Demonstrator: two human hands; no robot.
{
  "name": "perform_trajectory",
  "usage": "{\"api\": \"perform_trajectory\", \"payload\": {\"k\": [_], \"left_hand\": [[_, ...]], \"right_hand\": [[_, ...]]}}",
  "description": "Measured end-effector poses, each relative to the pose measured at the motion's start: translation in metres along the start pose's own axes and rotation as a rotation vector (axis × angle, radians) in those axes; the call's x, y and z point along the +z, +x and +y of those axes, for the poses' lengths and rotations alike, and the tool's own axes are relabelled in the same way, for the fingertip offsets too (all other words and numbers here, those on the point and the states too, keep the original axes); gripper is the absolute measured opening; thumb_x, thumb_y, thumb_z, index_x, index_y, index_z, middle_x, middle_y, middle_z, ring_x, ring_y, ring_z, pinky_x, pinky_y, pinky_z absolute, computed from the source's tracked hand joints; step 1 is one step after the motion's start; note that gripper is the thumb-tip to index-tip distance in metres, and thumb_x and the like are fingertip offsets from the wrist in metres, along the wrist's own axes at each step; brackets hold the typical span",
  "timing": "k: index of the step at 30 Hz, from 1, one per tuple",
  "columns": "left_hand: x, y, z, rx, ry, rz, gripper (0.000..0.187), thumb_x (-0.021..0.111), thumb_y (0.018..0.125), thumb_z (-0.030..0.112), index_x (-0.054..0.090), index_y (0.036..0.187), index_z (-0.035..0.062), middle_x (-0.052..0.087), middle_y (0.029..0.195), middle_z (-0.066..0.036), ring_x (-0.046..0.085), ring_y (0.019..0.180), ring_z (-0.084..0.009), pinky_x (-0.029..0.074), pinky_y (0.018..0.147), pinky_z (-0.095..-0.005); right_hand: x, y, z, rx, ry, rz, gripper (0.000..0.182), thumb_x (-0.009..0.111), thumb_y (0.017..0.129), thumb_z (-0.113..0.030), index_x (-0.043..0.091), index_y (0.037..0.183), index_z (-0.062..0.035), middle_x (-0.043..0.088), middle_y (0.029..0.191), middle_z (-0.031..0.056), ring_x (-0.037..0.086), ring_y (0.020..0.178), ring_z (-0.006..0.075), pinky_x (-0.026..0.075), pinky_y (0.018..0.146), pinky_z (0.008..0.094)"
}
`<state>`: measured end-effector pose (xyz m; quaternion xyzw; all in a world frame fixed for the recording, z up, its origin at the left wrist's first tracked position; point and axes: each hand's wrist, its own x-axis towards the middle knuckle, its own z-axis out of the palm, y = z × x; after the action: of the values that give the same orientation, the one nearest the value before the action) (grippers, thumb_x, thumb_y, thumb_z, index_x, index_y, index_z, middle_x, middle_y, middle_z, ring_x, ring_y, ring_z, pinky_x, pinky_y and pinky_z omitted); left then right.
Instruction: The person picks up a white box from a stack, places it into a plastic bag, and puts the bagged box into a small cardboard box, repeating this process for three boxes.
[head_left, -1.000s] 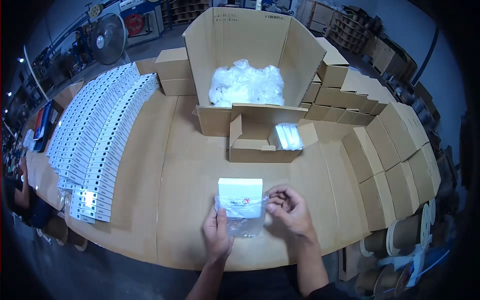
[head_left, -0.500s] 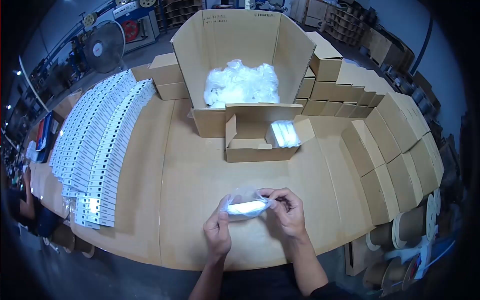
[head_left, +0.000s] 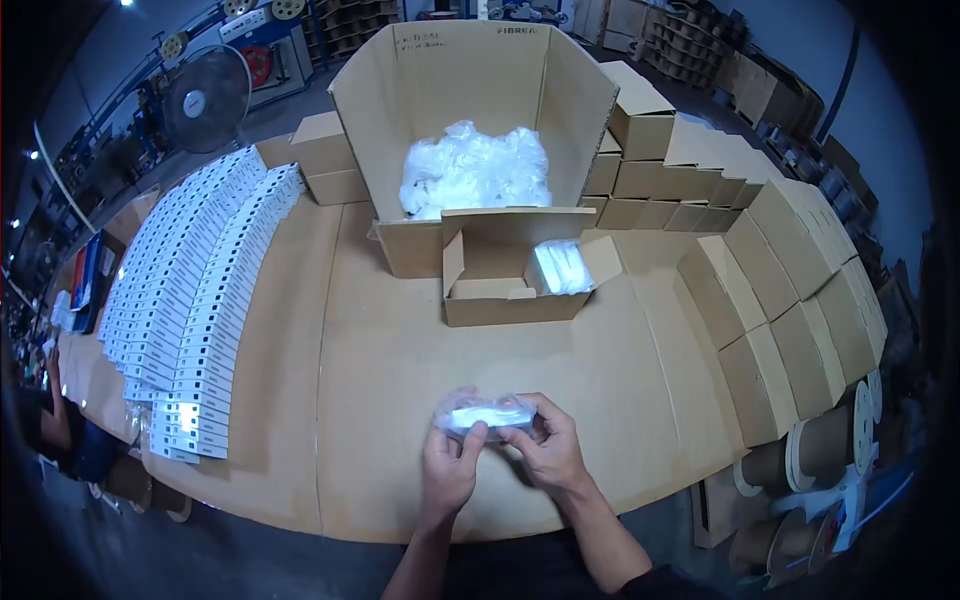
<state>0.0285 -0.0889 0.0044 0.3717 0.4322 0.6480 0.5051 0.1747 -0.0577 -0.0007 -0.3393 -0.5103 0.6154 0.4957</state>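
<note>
A small white item in clear plastic wrap (head_left: 486, 414) is held over the front middle of the table. My left hand (head_left: 449, 470) grips its left end, with the thumb on its near side. My right hand (head_left: 551, 448) is closed on the right end and the loose plastic there. Beyond them stands an open small carton (head_left: 510, 312) with several wrapped white items (head_left: 562, 267) at its right side. Behind it, a large open box (head_left: 470, 80) holds a heap of clear plastic bags (head_left: 475, 172).
Long rows of small white boxes (head_left: 190, 290) cover the table's left side. Brown cartons (head_left: 765, 310) are stacked along the right and back right. Cable spools (head_left: 800, 460) stand beyond the right edge. Another person's arm (head_left: 57, 405) shows at far left.
Both hands have drawn closer together on the wrapped item, and the plastic lies more folded around it. My right hand has moved left. The whole view has shifted slightly.
</note>
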Motion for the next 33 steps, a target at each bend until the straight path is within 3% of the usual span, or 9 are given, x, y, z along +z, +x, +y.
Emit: {"api": "perform_trajectory", "payload": {"k": [5,9,12,16,19,22,25,28,33], "left_hand": [[-0.009,0.003,-0.002,-0.141,-0.109,0.015,0.025,0.053,0.109,0.012,0.066,0.119,-0.0077,0.067,0.115,-0.011,0.064,0.111,-0.0182,0.053,0.100,-0.0333],[-0.005,0.005,-0.001,-0.159,-0.080,0.137,0.031,0.055,0.109,0.019,0.068,0.115,-0.0087,0.071,0.109,-0.012,0.069,0.101,-0.0190,0.060,0.093,-0.0341],[-0.008,0.010,0.001,-0.178,-0.072,0.189,0.034,0.055,0.109,0.023,0.068,0.115,-0.0091,0.071,0.109,-0.014,0.071,0.100,-0.0207,0.061,0.092,-0.0353],[-0.007,0.010,-0.004,-0.153,-0.049,0.156,0.039,0.050,0.111,0.027,0.067,0.113,-0.0080,0.071,0.105,-0.015,0.072,0.097,-0.0212,0.063,0.088,-0.0369],[-0.009,0.010,-0.008,-0.175,-0.142,0.140,0.036,0.044,0.113,0.025,0.062,0.118,-0.0055,0.069,0.105,-0.017,0.073,0.097,-0.0272,0.065,0.087,-0.0428],[-0.020,0.012,-0.012,-0.133,-0.078,0.099,0.040,0.041,0.113,0.027,0.053,0.135,-0.0035,0.065,0.115,-0.019,0.071,0.106,-0.0288,0.062,0.093,-0.0452],[-0.013,0.009,0.008,-0.106,-0.162,0.042,0.042,0.044,0.112,0.020,0.040,0.149,-0.0008,0.061,0.123,-0.021,0.067,0.114,-0.0286,0.061,0.094,-0.0450],[-0.021,0.005,0.008,0.012,-0.006,-0.153,0.054,0.056,0.105,0.004,0.035,0.155,-0.0009,0.058,0.132,-0.020,0.065,0.116,-0.0221,0.058,0.095,-0.0354],[-0.026,0.007,0.018,0.005,0.141,-0.290,0.043,0.066,0.097,-0.005,0.054,0.139,-0.0046,0.066,0.123,-0.017,0.067,0.111,-0.0205,0.057,0.093,-0.0313]], "right_hand": [[-0.010,0.007,-0.007,-0.135,-0.064,-0.071,0.007,0.066,0.099,0.002,0.069,0.104,0.0059,0.069,0.126,0.0194,0.066,0.112,0.0204,0.053,0.099,0.0324],[-0.007,0.005,-0.012,-0.115,0.105,0.195,0.011,0.069,0.095,0.002,0.071,0.106,0.0019,0.068,0.127,0.0212,0.065,0.117,0.0254,0.051,0.102,0.0364],[-0.017,0.010,-0.018,-0.390,-0.029,0.055,0.014,0.071,0.093,0.002,0.074,0.105,-0.0013,0.068,0.128,0.0200,0.065,0.118,0.0282,0.051,0.102,0.0393],[-0.014,0.008,-0.036,-0.221,-0.434,-0.169,0.025,0.079,0.084,0.000,0.080,0.108,-0.0050,0.070,0.126,0.0162,0.067,0.113,0.0290,0.053,0.098,0.0393],[-0.018,0.010,-0.033,-0.180,-0.477,-0.138,0.032,0.082,0.080,-0.001,0.079,0.112,-0.0049,0.076,0.112,0.0139,0.069,0.107,0.0278,0.055,0.095,0.0391],[-0.018,0.011,-0.036,-0.160,-0.525,-0.107,0.034,0.085,0.078,-0.004,0.079,0.111,-0.0049,0.077,0.108,0.0139,0.070,0.109,0.0279,0.053,0.099,0.0395],[-0.022,0.008,-0.036,-0.149,-0.555,-0.090,0.035,0.086,0.077,-0.007,0.078,0.111,-0.0049,0.077,0.112,0.0148,0.068,0.118,0.0299,0.050,0.105,0.0407],[-0.028,0.008,-0.034,-0.161,-0.571,-0.067,0.034,0.086,0.078,-0.007,0.078,0.111,-0.0061,0.077,0.114,0.0139,0.066,0.123,0.0322,0.048,0.108,0.0433],[-0.029,0.010,-0.043,-0.262,-0.636,-0.113,0.036,0.086,0.077,-0.010,0.078,0.112,-0.0085,0.068,0.137,0.0071,0.055,0.136,0.0345,0.045,0.112,0.0461]]}}
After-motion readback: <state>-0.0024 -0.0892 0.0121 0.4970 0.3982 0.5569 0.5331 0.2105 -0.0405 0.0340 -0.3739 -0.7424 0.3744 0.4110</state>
